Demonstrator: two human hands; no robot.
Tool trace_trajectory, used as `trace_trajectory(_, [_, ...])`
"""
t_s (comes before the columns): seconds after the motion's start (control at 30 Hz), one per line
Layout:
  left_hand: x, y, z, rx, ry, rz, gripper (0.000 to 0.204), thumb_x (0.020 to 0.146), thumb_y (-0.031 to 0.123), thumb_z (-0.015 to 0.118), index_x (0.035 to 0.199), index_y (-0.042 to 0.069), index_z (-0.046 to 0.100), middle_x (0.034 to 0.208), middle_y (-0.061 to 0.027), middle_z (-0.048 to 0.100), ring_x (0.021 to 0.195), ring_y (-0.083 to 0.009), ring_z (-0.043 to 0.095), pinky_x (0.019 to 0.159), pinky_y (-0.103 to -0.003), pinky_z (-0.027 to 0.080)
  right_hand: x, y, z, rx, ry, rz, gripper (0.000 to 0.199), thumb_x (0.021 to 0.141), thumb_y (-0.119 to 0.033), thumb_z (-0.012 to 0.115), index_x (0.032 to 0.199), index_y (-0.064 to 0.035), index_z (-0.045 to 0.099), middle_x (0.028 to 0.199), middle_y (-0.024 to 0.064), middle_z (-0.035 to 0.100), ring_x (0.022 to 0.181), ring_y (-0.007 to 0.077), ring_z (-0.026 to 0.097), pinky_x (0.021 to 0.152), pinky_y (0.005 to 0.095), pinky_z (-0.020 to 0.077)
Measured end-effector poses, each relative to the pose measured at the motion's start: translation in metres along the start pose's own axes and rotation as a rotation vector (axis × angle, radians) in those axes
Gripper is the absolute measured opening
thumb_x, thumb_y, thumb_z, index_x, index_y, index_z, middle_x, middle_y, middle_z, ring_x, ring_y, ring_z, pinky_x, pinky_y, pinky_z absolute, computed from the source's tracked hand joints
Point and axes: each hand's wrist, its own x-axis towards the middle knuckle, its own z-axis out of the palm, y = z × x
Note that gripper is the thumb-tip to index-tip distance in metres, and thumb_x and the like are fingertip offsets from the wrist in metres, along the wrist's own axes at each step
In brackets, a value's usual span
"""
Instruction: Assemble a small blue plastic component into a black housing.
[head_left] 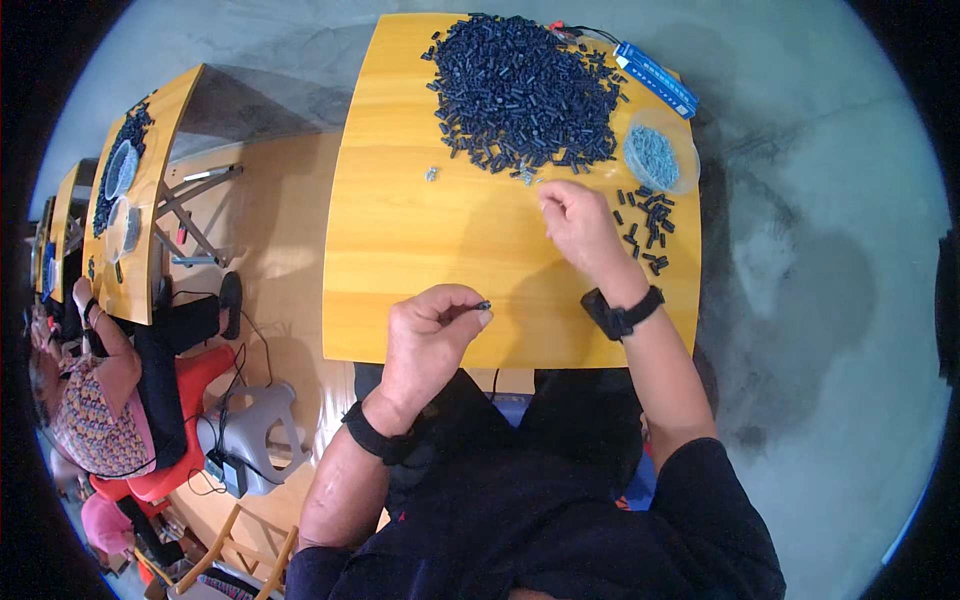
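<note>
Left hand (430, 335) pinches black piece (484, 306), right hand (585, 228) curls closed (contents unclear), box (657, 78) lettered.

Our left hand (428, 338) pinches a small black piece (484, 306) at seven o'clock on the table (390, 230); our right hand (585, 228), fingers curled, is at four. A heap of black pieces (525, 95) lies at twelve, a clear bowl (689, 162) of small bits (652, 155) between two and three.

Black piece (484, 305) half-hidden in left grip (425, 335)
</note>
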Motion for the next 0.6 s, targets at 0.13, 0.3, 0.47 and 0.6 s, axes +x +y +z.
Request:
trace_trajectory(0.13, [0.000,-0.002,0.002,-0.022,-0.017,-0.058,0.009,0.082,-0.003,0.069,0.090,-0.001,0.066,0.078,-0.0031,0.066,0.069,-0.0085,0.062,0.063,-0.022,0.052,0.025,0.025,0.000,-0.220,0.053,-0.185,0.007,0.080,-0.003,0.057,0.085,0.0004,0.061,0.081,0.0210,0.062,0.081,0.0413,0.059,0.072,0.0460,0.0477])
trace_trajectory(0.3, [0.002,-0.002,-0.001,-0.073,-0.014,-0.072,0.008,0.083,-0.002,0.069,0.090,0.000,0.066,0.077,-0.0025,0.066,0.067,-0.0080,0.062,0.061,-0.021,0.052,0.034,0.030,0.002,-0.345,-0.011,-0.106,0.009,0.080,-0.005,0.058,0.087,-0.0006,0.062,0.084,0.0212,0.062,0.083,0.0394,0.060,0.074,0.0469,0.0482])
trace_trajectory(0.47, [0.001,-0.001,0.000,-0.124,-0.017,-0.056,0.008,0.084,0.000,0.069,0.091,0.000,0.066,0.077,-0.0024,0.066,0.067,-0.0082,0.062,0.061,-0.021,0.051,0.038,0.035,0.003,-0.405,-0.037,-0.100,0.009,0.081,-0.006,0.058,0.087,-0.0006,0.063,0.085,0.0215,0.062,0.084,0.0392,0.060,0.075,0.0473,0.0484])
trace_trajectory(0.6, [0.000,-0.002,0.001,-0.152,0.001,-0.016,0.008,0.085,0.001,0.068,0.092,0.000,0.066,0.080,-0.0033,0.067,0.069,-0.0089,0.063,0.063,-0.022,0.051,0.037,0.037,0.006,-0.473,-0.049,-0.113,0.009,0.082,-0.006,0.058,0.088,0.0002,0.062,0.085,0.0230,0.062,0.079,0.0404,0.060,0.072,0.0472,0.0492])
